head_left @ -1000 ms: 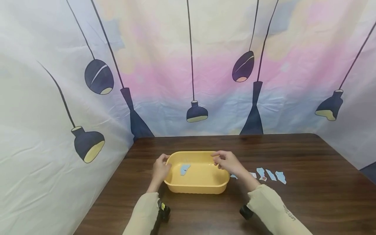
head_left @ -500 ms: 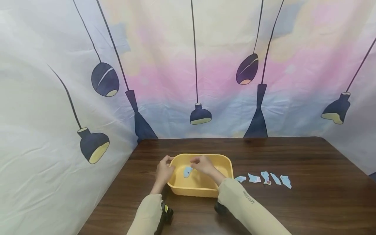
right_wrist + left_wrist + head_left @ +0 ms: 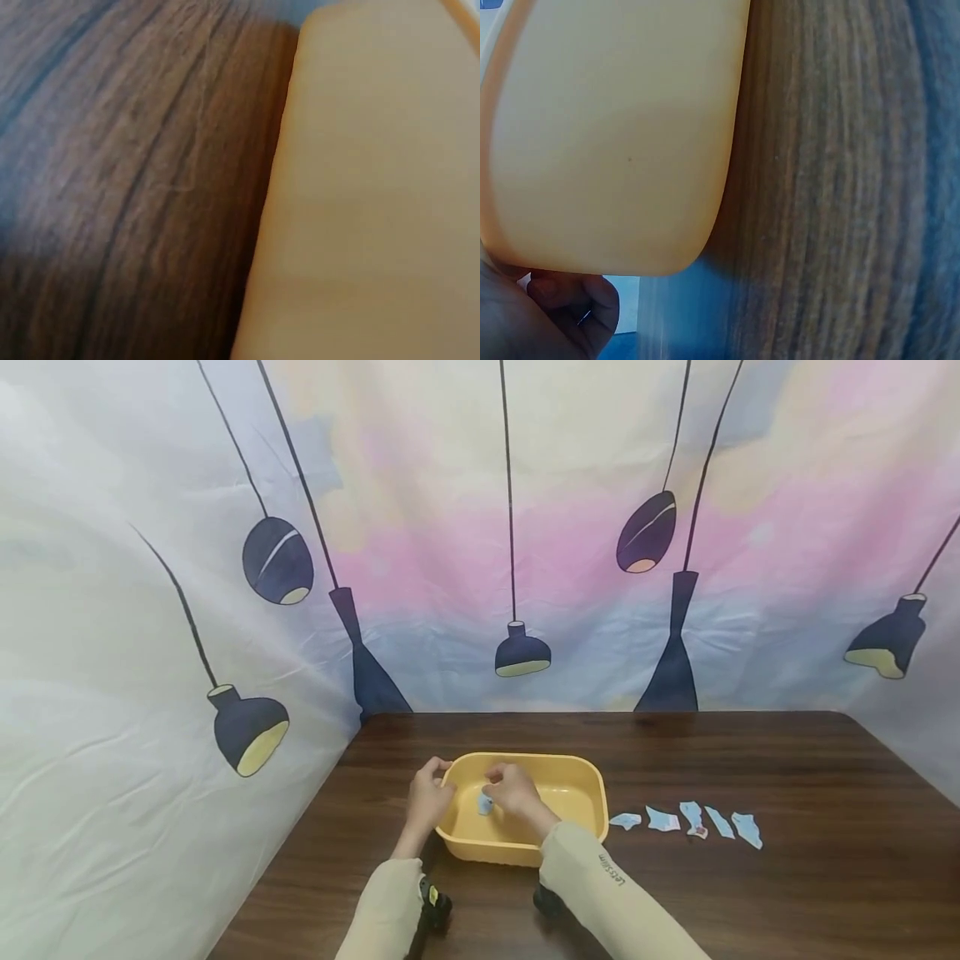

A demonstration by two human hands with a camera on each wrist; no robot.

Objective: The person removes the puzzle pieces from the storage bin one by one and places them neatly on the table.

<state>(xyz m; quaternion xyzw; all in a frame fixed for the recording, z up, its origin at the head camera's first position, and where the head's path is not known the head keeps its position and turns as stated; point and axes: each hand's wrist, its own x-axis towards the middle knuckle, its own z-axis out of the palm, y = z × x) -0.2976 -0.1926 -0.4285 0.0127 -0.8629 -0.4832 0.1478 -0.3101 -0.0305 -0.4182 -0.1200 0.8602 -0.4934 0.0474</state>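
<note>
A yellow plastic basin [image 3: 566, 774] stands on the dark wooden table. My left hand [image 3: 429, 799] grips its left end, thumb at the rim; in the left wrist view that hand's curled fingers [image 3: 592, 300] show beside the basin's outer wall [image 3: 615, 150]. Inside the basin, toward the left, lies a torn light-blue paper piece [image 3: 484, 803]. My right hand [image 3: 517, 793] reaches over the front rim with bent fingers right at this piece and covers part of it. I cannot tell whether the fingers pinch it. The right wrist view shows only basin wall [image 3: 375, 172] and table.
To the right of the basin, several torn light-blue paper pieces [image 3: 662, 819] lie in a row on the table [image 3: 750, 910]. Some carry small reddish or pink patches. A cloth printed with hanging lamps [image 3: 585, 610] hangs behind and beside the table.
My right hand has moved left from the basin's right side down to the paper piece inside. My left hand stays on the basin. The view has shifted slightly.
</note>
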